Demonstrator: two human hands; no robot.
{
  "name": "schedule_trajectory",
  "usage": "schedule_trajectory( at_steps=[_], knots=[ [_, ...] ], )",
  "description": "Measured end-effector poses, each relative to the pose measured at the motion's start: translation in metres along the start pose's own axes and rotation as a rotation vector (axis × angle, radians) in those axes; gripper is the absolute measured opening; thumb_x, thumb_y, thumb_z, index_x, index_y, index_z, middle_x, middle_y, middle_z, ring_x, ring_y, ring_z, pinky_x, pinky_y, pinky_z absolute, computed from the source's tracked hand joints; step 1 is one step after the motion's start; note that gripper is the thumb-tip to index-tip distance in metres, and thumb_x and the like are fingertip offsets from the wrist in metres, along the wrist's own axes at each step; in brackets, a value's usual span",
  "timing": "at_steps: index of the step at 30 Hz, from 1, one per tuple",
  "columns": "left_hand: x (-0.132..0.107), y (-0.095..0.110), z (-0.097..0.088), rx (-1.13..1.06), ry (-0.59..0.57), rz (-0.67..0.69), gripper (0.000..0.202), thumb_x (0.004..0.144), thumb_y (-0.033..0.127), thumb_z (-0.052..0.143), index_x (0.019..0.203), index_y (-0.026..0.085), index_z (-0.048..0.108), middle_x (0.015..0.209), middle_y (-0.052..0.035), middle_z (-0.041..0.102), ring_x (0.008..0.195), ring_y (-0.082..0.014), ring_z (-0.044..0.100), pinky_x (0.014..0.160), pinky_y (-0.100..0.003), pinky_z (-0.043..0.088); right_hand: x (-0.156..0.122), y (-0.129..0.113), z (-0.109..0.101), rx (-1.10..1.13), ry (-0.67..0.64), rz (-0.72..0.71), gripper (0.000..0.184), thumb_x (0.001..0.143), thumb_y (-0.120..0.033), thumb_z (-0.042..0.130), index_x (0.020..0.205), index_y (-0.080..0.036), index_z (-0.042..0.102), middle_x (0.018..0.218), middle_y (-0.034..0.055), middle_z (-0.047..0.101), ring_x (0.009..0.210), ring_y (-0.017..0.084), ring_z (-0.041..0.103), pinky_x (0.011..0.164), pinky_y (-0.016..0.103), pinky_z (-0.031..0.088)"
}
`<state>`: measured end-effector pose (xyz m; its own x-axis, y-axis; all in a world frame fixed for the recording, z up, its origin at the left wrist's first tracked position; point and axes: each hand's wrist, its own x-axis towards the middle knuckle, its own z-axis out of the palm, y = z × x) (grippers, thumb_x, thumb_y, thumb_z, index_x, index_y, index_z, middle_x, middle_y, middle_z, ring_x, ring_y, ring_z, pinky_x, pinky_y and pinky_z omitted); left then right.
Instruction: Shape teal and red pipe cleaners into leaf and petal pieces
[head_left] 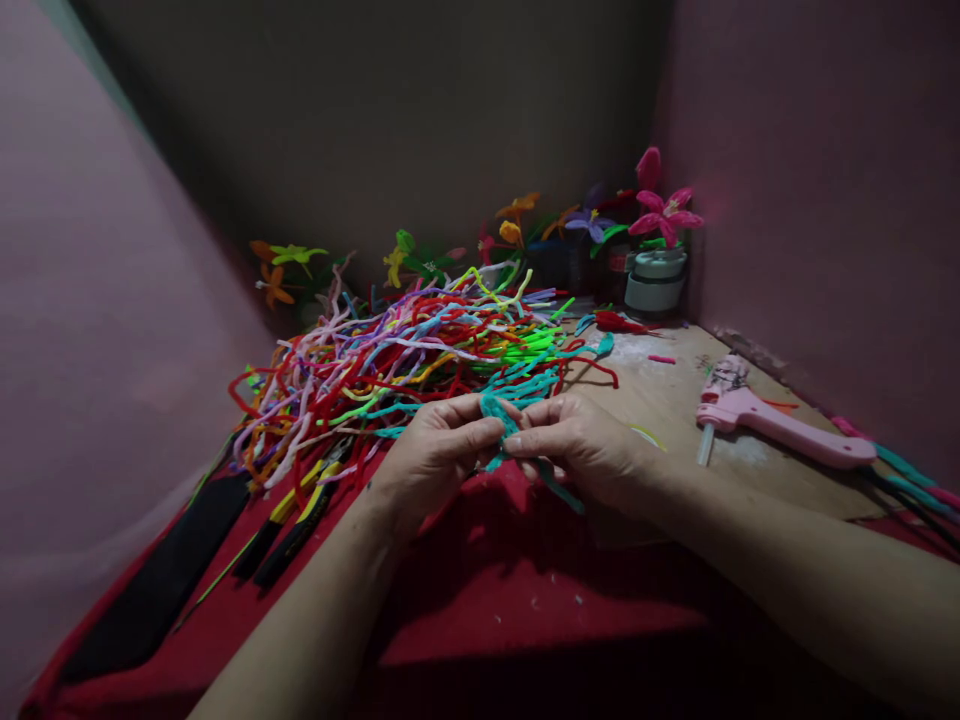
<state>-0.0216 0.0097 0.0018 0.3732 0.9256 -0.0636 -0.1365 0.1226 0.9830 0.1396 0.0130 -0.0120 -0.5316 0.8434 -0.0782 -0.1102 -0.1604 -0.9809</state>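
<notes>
Both hands meet over the front of the table around a teal pipe cleaner, which is bent into a narrow loop. My left hand pinches it from the left between thumb and fingers. From the other side my right hand grips its lower part, and a loose teal end pokes out below the fingers. Some of the bent piece is hidden by my fingertips. Just behind the hands lies a large tangled heap of many-coloured pipe cleaners, with teal ones closest.
Yellow-and-black pliers and a black flat pouch-like item lie left on the red cloth. A pink glue gun rests on a board at right. Behind stand pipe-cleaner flowers, some in a pale jar.
</notes>
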Motion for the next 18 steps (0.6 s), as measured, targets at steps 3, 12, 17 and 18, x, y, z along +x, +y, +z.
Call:
schedule_trajectory(
  at_steps=[3, 12, 17, 18],
  knots=[
    [-0.0019, -0.0009, -0.0005, 0.046, 0.003, 0.023, 0.014, 0.073, 0.023, 0.062, 0.080, 0.012, 0.065, 0.070, -0.0026, 0.059, 0.058, -0.0090, 0.052, 0.056, -0.020, 0.039, 0.0002, -0.0001, -0.0005, 0.030, -0.032, 0.000, 0.014, 0.065, -0.021, 0.061, 0.057, -0.012, 0.054, 0.045, -0.0030, 0.051, 0.034, 0.003, 0.033, 0.034, 0.018, 0.021],
    [-0.0049, 0.0015, 0.0046, 0.188, 0.045, 0.093, 0.013, 0.075, 0.025, 0.060, 0.071, 0.013, 0.059, 0.063, 0.0017, 0.051, 0.057, -0.0072, 0.046, 0.055, -0.020, 0.035, -0.0030, -0.0026, 0.0008, 0.007, -0.057, -0.031, 0.019, 0.069, -0.024, 0.060, 0.055, -0.013, 0.054, 0.041, -0.0058, 0.043, 0.034, 0.003, 0.032, 0.034, 0.018, 0.022],
    [-0.0066, 0.0049, 0.0050, 0.404, 0.064, 0.114, 0.017, 0.076, 0.027, 0.058, 0.068, 0.013, 0.056, 0.058, 0.0029, 0.048, 0.053, -0.0059, 0.039, 0.050, -0.019, 0.030, 0.0001, 0.0042, -0.0009, -0.042, -0.047, -0.032, 0.021, 0.069, -0.029, 0.061, 0.057, -0.014, 0.054, 0.043, -0.0053, 0.046, 0.034, 0.003, 0.031, 0.032, 0.017, 0.021],
    [-0.0070, 0.0061, 0.0049, 0.455, 0.069, 0.119, 0.016, 0.076, 0.027, 0.058, 0.068, 0.013, 0.056, 0.059, 0.0028, 0.048, 0.053, -0.0060, 0.040, 0.050, -0.019, 0.030, 0.0010, 0.0057, -0.0009, -0.052, -0.041, -0.028, 0.021, 0.068, -0.030, 0.061, 0.057, -0.014, 0.053, 0.043, -0.0051, 0.047, 0.034, 0.003, 0.031, 0.032, 0.017, 0.021]
  ],
)
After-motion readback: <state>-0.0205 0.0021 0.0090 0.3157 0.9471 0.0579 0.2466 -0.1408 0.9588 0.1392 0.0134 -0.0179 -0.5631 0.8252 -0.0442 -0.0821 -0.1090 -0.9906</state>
